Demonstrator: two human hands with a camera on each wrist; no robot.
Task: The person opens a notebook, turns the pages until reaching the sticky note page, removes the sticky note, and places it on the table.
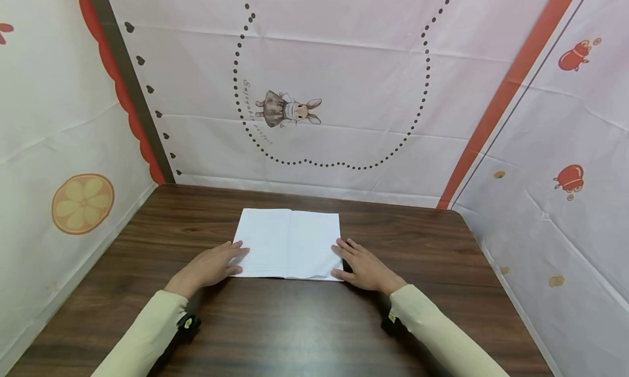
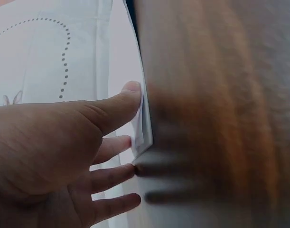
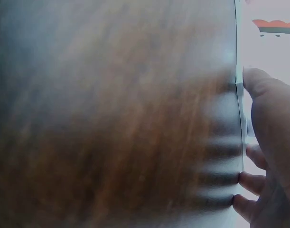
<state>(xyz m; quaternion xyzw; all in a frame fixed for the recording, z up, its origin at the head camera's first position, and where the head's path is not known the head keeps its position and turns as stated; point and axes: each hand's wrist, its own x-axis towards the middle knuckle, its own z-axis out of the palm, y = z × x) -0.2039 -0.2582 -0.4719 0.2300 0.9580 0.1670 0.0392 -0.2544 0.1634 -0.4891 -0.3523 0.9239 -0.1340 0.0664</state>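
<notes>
An open notebook (image 1: 265, 240) with white ruled pages lies flat on the table, its fold running down the middle. My left hand (image 1: 213, 264) rests on its left edge with fingers extended. In the left wrist view, the thumb (image 2: 132, 90) presses the page near the corner, and the other fingers reach past the notebook's edge. On the opposite side, my right hand (image 1: 366, 266) touches the right edge, fingers spread and fairly straight. Beside the right thumb, the page's lower corner (image 1: 321, 272) bulges up slightly. The right wrist view shows the right fingertips (image 3: 243, 204) along the notebook's side.
The dark wood-grain table (image 1: 304, 333) spreads around the notebook. A printed white cloth (image 1: 344, 93) with a rabbit and dotted line hangs behind it, and similar cloth walls stand at left (image 1: 49, 120) and right (image 1: 555, 136). A dark band sits at each wrist.
</notes>
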